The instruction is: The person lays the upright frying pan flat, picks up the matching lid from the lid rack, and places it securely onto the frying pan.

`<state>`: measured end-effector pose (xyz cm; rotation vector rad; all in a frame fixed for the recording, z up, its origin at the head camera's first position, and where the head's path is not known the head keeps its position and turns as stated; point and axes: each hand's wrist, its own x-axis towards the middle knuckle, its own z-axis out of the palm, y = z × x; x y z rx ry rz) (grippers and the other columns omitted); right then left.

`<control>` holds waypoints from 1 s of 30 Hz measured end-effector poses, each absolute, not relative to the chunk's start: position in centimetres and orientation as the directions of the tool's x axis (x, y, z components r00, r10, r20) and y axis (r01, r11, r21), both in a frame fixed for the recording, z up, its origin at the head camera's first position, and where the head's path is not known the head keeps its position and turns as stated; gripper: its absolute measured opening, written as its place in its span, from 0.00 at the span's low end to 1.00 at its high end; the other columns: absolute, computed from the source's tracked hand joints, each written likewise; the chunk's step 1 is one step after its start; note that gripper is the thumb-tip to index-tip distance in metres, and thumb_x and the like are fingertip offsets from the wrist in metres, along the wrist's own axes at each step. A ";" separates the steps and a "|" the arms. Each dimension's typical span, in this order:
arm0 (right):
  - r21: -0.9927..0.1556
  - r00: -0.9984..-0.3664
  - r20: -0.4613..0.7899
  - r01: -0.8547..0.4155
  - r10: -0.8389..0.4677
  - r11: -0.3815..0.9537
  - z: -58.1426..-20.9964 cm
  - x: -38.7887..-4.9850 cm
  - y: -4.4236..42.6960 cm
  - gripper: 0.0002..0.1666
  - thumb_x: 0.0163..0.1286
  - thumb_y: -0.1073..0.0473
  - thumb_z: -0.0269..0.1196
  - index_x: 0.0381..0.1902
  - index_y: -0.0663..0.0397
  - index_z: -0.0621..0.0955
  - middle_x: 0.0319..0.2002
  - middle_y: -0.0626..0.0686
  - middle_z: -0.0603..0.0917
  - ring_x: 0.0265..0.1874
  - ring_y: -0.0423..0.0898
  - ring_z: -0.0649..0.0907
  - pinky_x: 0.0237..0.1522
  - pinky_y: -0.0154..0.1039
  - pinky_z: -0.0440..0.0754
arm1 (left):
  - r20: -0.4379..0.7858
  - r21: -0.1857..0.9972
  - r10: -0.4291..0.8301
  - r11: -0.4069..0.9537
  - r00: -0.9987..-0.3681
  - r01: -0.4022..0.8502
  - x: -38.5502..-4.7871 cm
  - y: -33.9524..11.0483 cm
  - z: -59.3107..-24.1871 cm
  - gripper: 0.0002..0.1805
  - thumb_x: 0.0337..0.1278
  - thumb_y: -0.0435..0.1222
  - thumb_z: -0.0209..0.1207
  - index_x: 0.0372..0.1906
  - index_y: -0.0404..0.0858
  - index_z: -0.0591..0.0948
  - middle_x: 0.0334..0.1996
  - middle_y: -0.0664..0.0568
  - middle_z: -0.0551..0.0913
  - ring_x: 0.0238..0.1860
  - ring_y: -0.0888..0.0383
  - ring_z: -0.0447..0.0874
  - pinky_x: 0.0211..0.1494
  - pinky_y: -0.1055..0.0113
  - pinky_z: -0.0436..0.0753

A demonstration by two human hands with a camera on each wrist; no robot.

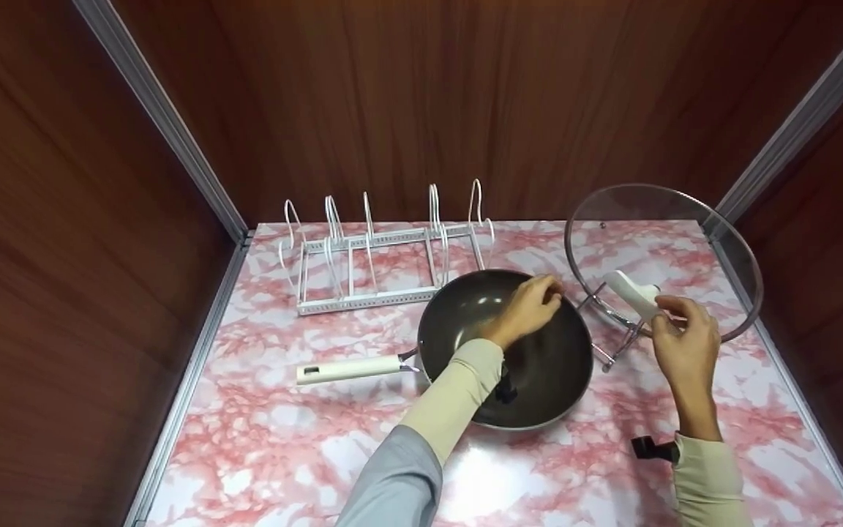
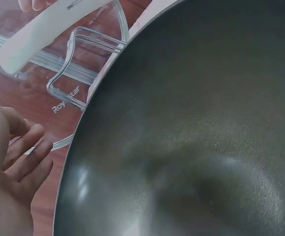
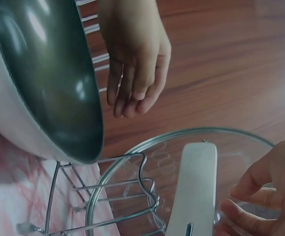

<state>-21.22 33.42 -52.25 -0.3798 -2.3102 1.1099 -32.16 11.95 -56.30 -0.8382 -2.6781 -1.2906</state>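
While two hands (image 1: 527, 311) (image 1: 688, 344) are near, one pan (image 1: 547, 366) neighbours one lid (image 1: 663, 252).

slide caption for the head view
Left hand over a wok, right hand by the handle of a glass lid, white wire rack behind.

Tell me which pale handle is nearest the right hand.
The lid handle, beside the right hand; the pan handle juts out farther away, on the opposite side of the pan.

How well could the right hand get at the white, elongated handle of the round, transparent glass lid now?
Probably well, yes: the right hand is close beside the white handle, and the right wrist view shows nothing between them. The thin silver metal wire stand is on the handle's other side.
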 end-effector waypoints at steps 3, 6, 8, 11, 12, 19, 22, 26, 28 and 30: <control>-0.771 -0.802 0.367 0.020 0.470 0.636 -52.7 -21.3 33.9 0.18 0.66 0.69 0.61 0.53 0.64 0.87 0.50 0.66 0.87 0.49 0.54 0.78 0.53 0.32 0.68 | 0.271 0.708 0.466 0.496 -0.842 0.502 -32.1 12.7 -56.3 0.12 0.72 0.28 0.58 0.54 0.33 0.85 0.52 0.44 0.88 0.56 0.52 0.86 0.65 0.73 0.81; -0.762 -0.809 0.363 0.029 0.463 0.647 -53.1 -21.3 34.4 0.18 0.67 0.68 0.61 0.54 0.66 0.85 0.50 0.69 0.85 0.52 0.62 0.78 0.55 0.43 0.69 | 0.268 0.700 0.482 0.498 -0.834 0.512 -32.0 13.5 -56.3 0.12 0.73 0.28 0.58 0.55 0.33 0.84 0.53 0.44 0.87 0.57 0.53 0.86 0.64 0.75 0.80; -0.754 -0.821 0.344 0.049 0.457 0.655 -53.5 -21.3 34.6 0.19 0.68 0.67 0.61 0.55 0.67 0.83 0.51 0.71 0.84 0.53 0.66 0.78 0.57 0.52 0.70 | 0.263 0.701 0.491 0.494 -0.830 0.514 -31.9 14.0 -56.3 0.12 0.73 0.28 0.58 0.56 0.32 0.83 0.54 0.45 0.87 0.57 0.54 0.86 0.64 0.77 0.80; -0.744 -0.845 0.292 0.093 0.448 0.661 -53.8 -21.3 34.8 0.21 0.70 0.64 0.60 0.59 0.68 0.81 0.53 0.72 0.82 0.56 0.68 0.79 0.60 0.60 0.70 | 0.256 0.701 0.502 0.493 -0.826 0.516 -31.8 14.5 -56.3 0.13 0.72 0.27 0.60 0.57 0.31 0.82 0.55 0.43 0.85 0.57 0.53 0.86 0.64 0.78 0.80; -0.738 -0.852 0.277 0.107 0.444 0.666 -53.9 -21.3 34.8 0.22 0.71 0.63 0.60 0.60 0.68 0.80 0.54 0.72 0.82 0.56 0.69 0.79 0.60 0.62 0.71 | 0.252 0.700 0.506 0.493 -0.825 0.516 -31.8 14.7 -56.4 0.13 0.72 0.27 0.60 0.57 0.30 0.81 0.56 0.43 0.85 0.57 0.53 0.86 0.64 0.78 0.80; -0.684 -0.888 0.219 0.156 0.404 0.713 -54.2 -21.8 34.8 0.25 0.73 0.57 0.61 0.62 0.69 0.79 0.55 0.74 0.82 0.58 0.72 0.80 0.61 0.69 0.73 | 0.211 0.680 0.514 0.534 -0.832 0.503 -31.6 15.4 -56.5 0.14 0.74 0.29 0.58 0.60 0.33 0.80 0.59 0.44 0.84 0.62 0.53 0.84 0.69 0.76 0.78; -0.648 -0.900 0.206 0.168 0.383 0.743 -54.3 -22.0 34.7 0.26 0.74 0.55 0.61 0.61 0.69 0.79 0.54 0.75 0.82 0.57 0.75 0.81 0.59 0.71 0.74 | 0.207 0.680 0.526 0.530 -0.825 0.508 -31.6 15.6 -56.7 0.16 0.74 0.28 0.58 0.61 0.32 0.80 0.60 0.44 0.84 0.63 0.53 0.83 0.70 0.75 0.77; -0.606 -0.908 0.186 0.195 0.376 0.771 -54.2 -22.3 34.8 0.28 0.75 0.52 0.61 0.63 0.69 0.78 0.54 0.77 0.83 0.55 0.78 0.81 0.55 0.73 0.75 | 0.189 0.688 0.538 0.524 -0.821 0.502 -31.5 15.9 -56.6 0.17 0.74 0.27 0.58 0.63 0.32 0.80 0.61 0.44 0.84 0.64 0.55 0.84 0.70 0.76 0.77; -0.589 -0.909 0.174 0.212 0.379 0.780 -54.2 -22.4 34.9 0.29 0.75 0.51 0.61 0.63 0.69 0.77 0.54 0.78 0.83 0.53 0.79 0.82 0.52 0.74 0.76 | 0.173 0.684 0.541 0.536 -0.823 0.495 -31.4 16.1 -56.4 0.19 0.74 0.28 0.58 0.65 0.33 0.80 0.62 0.45 0.84 0.65 0.55 0.83 0.71 0.76 0.76; -0.572 -0.912 0.157 0.230 0.380 0.788 -54.2 -22.4 35.0 0.30 0.75 0.49 0.60 0.63 0.68 0.76 0.53 0.79 0.84 0.51 0.80 0.82 0.49 0.74 0.76 | 0.153 0.675 0.546 0.551 -0.824 0.490 -31.3 16.2 -56.3 0.21 0.75 0.28 0.58 0.68 0.36 0.80 0.64 0.46 0.83 0.67 0.55 0.83 0.73 0.76 0.75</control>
